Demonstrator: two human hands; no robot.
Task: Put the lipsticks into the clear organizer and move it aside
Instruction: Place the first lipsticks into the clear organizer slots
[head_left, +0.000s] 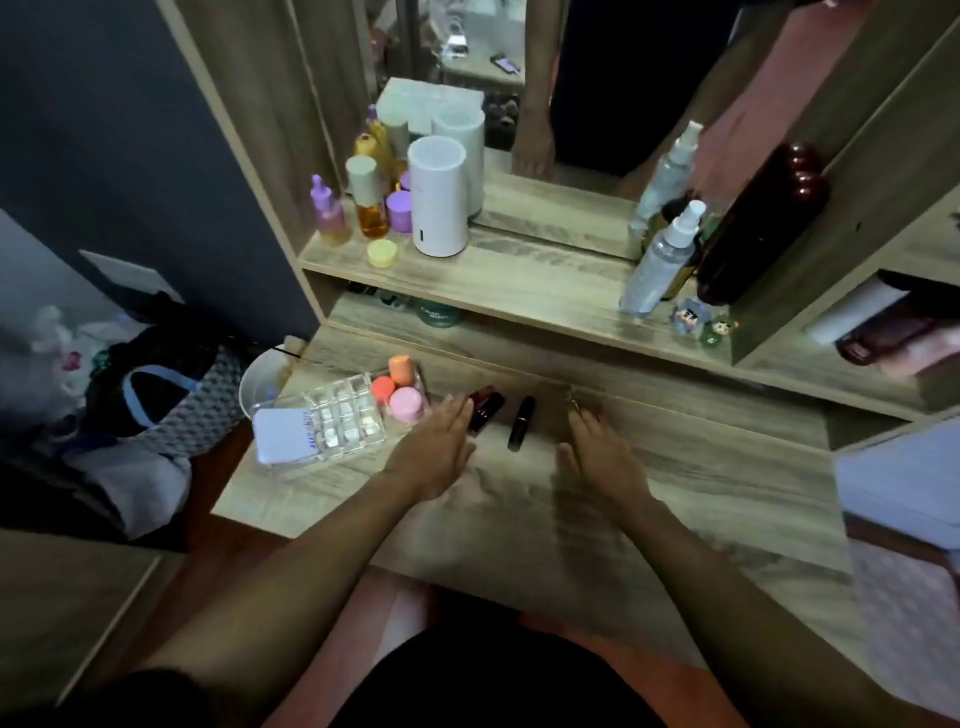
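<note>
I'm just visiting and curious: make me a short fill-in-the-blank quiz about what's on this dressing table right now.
1. The black lipstick lies between the person's two ____.
2. The left hand reaches over the ____ lipstick.
3. The clear organizer holds ____ lipsticks so far.
4. The white cylinder stands on the ____ above the table.

Missing words: hands; dark red; no; shelf

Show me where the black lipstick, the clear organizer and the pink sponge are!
black lipstick (521, 422): head view, middle of its dark tube.
clear organizer (347, 418): head view, on its grid of little compartments.
pink sponge (405, 404): head view, on its rounded top.
</note>
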